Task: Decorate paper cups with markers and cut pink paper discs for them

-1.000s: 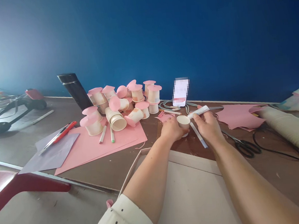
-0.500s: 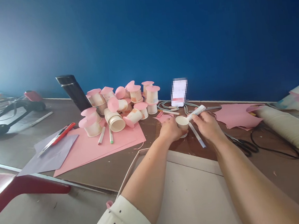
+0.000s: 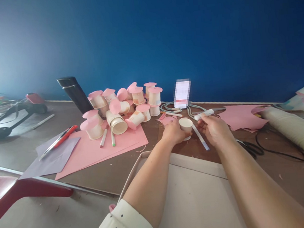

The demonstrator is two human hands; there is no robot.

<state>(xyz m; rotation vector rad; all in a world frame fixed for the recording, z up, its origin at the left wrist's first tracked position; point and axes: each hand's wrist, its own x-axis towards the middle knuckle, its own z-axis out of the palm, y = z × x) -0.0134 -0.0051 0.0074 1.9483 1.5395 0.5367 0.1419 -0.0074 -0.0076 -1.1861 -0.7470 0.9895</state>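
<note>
Around a small white paper cup (image 3: 186, 124), my left hand (image 3: 173, 131) is closed, keeping it on the brown table. Whether the cup's mouth or its base faces up I cannot tell. My right hand (image 3: 214, 128) grips a white glue stick (image 3: 204, 114), held nearly level just right of the cup and apart from it. A white marker with a blue end (image 3: 201, 138) lies between the cup and my right hand. Pink paper scraps (image 3: 166, 120) lie just behind my left hand.
Several paper cups with pink discs (image 3: 154, 96) stand or lie at the back left. Pink sheets (image 3: 92, 156), a red utility knife (image 3: 63, 136) and a black flask (image 3: 75, 94) are leftward. A phone (image 3: 182, 94) leans on the wall; scissors (image 3: 251, 149) and cut pink paper (image 3: 241, 117) lie right.
My right hand has moved slightly right and down, taking the glue stick away from the cup's rim and turning it from slanted to nearly level. My left hand and the cup stay put.
</note>
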